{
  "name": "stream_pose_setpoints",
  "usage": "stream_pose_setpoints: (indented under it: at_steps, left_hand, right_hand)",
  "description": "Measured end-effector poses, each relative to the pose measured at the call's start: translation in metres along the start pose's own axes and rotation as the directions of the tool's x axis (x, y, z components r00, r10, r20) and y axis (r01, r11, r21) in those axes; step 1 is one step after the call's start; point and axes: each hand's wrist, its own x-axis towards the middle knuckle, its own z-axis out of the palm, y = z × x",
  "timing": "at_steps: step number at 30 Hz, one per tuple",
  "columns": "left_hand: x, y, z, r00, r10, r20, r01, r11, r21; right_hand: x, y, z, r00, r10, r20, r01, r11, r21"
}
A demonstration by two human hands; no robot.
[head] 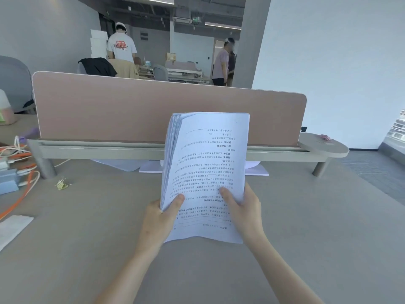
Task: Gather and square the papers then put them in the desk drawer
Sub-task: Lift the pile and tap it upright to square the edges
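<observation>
1. Nearest the camera, two bare forearms rise from the bottom edge of the frame. The left hand [161, 218] and right hand [243, 210] hold a thick stack of white printed paper sheets [203, 172] at centre frame.
2. Each hand pinches a lower side edge of the stack, thumb pressed on the front page and fingers hidden behind. The stack stands nearly upright, lifted just above the grey desk top [306, 238], its text upside down to the viewer.
3. The left edge of the stack is fanned and uneven, so squaring looks unfinished. The bottom edge bows forward; loose sheets could slip out if either thumb eases.
4. Because the grip is low, the tall top half may flop backward or sideways when the stack is tapped on the desk.
5. Just behind the stack, more white loose sheets [256, 170] lie under the grey raised shelf [131, 150] at mid frame; they could be left ungathered.
6. Above the shelf stands a dusty-pink divider panel [109, 106].
7. Orange and white cables [24, 170] and a small metal binder clip [62, 184] sit at the left; a wide swing could snag them.
8. No drawer is visible.
</observation>
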Motion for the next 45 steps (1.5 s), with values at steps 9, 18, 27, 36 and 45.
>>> stream_pose_setpoints:
  at_steps: [9,18,27,36,45]
  left_hand:
    - [-0.01,0.002,0.005,0.999,-0.004,-0.035,0.002,0.999,-0.038]
    - [-0.015,0.006,0.002,0.987,-0.157,0.044,0.16,0.983,-0.088]
    - [-0.07,0.014,-0.012,0.866,-0.448,0.222,0.488,0.855,-0.177]
    - [-0.176,0.02,0.013,0.888,-0.374,0.266,0.407,0.91,-0.078]
    - [-0.311,0.031,0.088,0.886,-0.313,0.341,0.369,0.922,-0.114]
  right_hand:
    - [-0.011,0.003,0.008,1.0,-0.025,-0.001,0.025,0.997,0.071]
    - [-0.012,0.005,0.007,0.997,0.044,0.065,-0.046,0.998,0.043]
    - [-0.049,0.0,-0.046,0.97,0.108,0.219,-0.088,0.991,-0.1]
    - [-0.151,0.0,-0.128,0.957,0.228,0.182,-0.231,0.973,-0.004]
    - [-0.26,0.019,-0.254,0.935,0.354,0.001,-0.351,0.926,0.14]
